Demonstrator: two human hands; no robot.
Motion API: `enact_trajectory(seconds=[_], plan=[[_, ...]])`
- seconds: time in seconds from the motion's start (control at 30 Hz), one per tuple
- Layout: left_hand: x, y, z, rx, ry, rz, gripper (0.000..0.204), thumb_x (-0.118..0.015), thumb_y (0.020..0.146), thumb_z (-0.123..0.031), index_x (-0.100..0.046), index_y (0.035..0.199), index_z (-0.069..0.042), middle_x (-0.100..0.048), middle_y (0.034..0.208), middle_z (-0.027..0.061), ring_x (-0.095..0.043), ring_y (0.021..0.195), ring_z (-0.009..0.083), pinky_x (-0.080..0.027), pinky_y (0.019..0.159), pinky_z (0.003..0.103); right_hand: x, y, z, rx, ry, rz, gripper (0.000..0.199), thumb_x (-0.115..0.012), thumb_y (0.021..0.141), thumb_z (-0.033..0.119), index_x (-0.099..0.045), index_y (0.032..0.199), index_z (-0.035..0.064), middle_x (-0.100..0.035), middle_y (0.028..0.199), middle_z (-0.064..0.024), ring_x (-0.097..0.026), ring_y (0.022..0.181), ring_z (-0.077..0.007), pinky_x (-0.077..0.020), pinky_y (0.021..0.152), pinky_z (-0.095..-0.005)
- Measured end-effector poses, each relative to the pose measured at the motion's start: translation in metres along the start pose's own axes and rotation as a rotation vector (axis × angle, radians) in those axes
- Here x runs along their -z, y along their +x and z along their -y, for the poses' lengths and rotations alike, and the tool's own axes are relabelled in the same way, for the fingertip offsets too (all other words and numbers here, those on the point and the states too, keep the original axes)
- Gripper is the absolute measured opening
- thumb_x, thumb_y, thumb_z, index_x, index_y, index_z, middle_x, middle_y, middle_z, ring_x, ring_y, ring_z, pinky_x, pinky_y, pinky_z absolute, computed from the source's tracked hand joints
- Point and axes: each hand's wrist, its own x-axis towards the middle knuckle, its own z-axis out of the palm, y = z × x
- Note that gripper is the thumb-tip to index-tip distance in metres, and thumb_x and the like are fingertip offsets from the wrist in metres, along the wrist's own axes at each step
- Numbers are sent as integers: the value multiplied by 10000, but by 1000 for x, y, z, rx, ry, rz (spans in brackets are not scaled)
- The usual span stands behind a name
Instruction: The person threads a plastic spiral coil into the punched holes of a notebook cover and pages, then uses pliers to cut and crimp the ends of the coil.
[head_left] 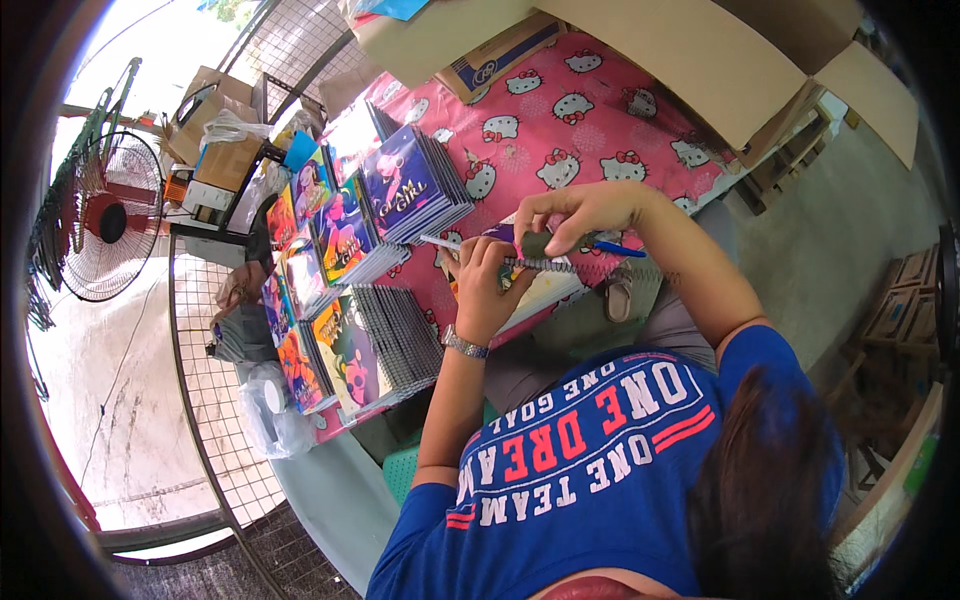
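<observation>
A spiral-bound notebook (548, 294) lies in front of me near the table's front edge, its coil running along the far side. My left hand (485, 285) grips the notebook's left end, fingers bent over the coiled edge. My right hand (585, 215) is closed in a pinch above the coil on a small dark green object (540, 246), whose kind I cannot make out. A blue, handle-like stick (620, 248) juts out to the right beneath that hand. Beyond my left fingers a thin white stick (438, 242) shows; whether it joins the blue one is hidden.
Several stacks of colourful spiral notebooks (395, 340) stand on the left of the pink patterned tablecloth (540, 130). A large open cardboard box (690, 60) fills the far right. At the left are a standing fan (110, 218), a wire-mesh panel (215, 400) and a plastic bag (270, 415).
</observation>
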Motion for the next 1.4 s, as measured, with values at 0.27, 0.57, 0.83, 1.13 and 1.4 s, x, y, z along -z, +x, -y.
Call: enact_trajectory(seconds=[0.27,0.57,0.83,1.13,1.4], plan=[[1,9,-1,54,95,-132,425,-885,599,-294,-621,873,-106,-601,901,42,-545,971,277,-328,937,449,15,15,-7,29,-136,-9,399,-744,812,237,-612,1161,97,-575,1083,-9,-522,1016,-111,-428,892,-277],[7,5,23,11,46,-164,390,-881,549,-216,-620,810,-91,-601,870,30,-540,918,270,-404,834,420,2,27,7,96,466,37,414,-759,791,255,-630,1150,95,-574,1139,-58,-509,1080,-155,-420,928,-303],[13,11,38,119,-41,-93,413,-885,571,-258,-637,861,-101,-622,871,40,-561,955,269,-383,870,414,9,35,4,76,347,92,424,-746,789,242,-630,1172,99,-566,1175,-41,-509,1124,-169,-387,987,-313],[20,6,46,173,-114,-91,358,-856,612,-124,-629,877,-42,-637,894,86,-589,926,287,-466,830,396,22,58,6,0,-147,-43,296,-701,863,221,-635,1122,94,-583,963,26,-553,887,-75,-459,774,-246],[20,4,64,113,-129,-105,312,-794,699,-70,-666,983,-63,-637,1018,119,-580,1012,320,-469,897,404,8,65,-39,-133,212,22,344,-625,962,317,-590,1216,88,-584,1013,7,-556,916,-85,-475,747,-263]])
